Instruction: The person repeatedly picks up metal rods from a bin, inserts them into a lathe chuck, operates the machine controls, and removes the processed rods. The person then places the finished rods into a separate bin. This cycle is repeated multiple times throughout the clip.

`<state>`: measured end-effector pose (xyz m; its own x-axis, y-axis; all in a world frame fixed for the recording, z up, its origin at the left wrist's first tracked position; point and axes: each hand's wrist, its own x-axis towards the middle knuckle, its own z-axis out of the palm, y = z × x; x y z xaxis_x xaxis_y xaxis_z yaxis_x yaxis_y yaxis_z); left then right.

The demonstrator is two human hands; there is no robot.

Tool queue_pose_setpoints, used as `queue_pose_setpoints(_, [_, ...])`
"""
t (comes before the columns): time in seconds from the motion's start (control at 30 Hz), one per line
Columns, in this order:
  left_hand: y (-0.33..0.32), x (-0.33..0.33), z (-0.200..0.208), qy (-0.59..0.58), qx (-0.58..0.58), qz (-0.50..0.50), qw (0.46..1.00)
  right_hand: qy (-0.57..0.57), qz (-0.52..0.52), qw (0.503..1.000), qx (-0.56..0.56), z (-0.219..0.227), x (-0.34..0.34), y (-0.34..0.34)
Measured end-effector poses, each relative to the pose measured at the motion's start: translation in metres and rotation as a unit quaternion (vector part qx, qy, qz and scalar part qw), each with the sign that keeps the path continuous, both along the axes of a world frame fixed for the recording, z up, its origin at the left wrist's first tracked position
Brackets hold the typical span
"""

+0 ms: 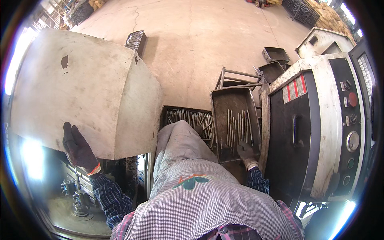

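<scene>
My left hand (78, 149), in a dark glove with an orange cuff, lies with its fingers stretched out against the lower edge of a large pale machine cover (76, 92). Nothing shows in it. On the other side, my gloved right hand (247, 154) reaches into the near end of a dark metal tray (219, 102). Several slim metal rods (236, 126) lie lengthwise in that tray, their near ends close to my fingers. The right fingers look curled in; what they hold, if anything, is hidden.
A lower bin (165, 120) full of short rods stands beyond my knees. Machine workings (80, 200) show below the pale cover. At right stands a machine with a dark door (286, 132) and control panel (347, 116). Farther off are empty metal trays (276, 54) and a rod-filled crate (136, 40).
</scene>
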<state>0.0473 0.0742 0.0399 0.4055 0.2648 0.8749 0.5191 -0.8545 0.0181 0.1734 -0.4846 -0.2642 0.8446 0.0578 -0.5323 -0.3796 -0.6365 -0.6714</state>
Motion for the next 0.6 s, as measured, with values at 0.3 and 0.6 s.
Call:
queue_pose_setpoints(0.3, [0.009, -0.005, -0.012, -0.047, -0.035, -0.071, 0.996, -0.005, -0.025, 0.999, -0.032, 0.014, 0.015, 0.014])
queue_pose_setpoints(0.6, [0.009, -0.005, -0.007, -0.016, -0.011, -0.024, 1.000, 0.080, 0.000, 0.992, -0.095, -0.029, 0.013, 0.018])
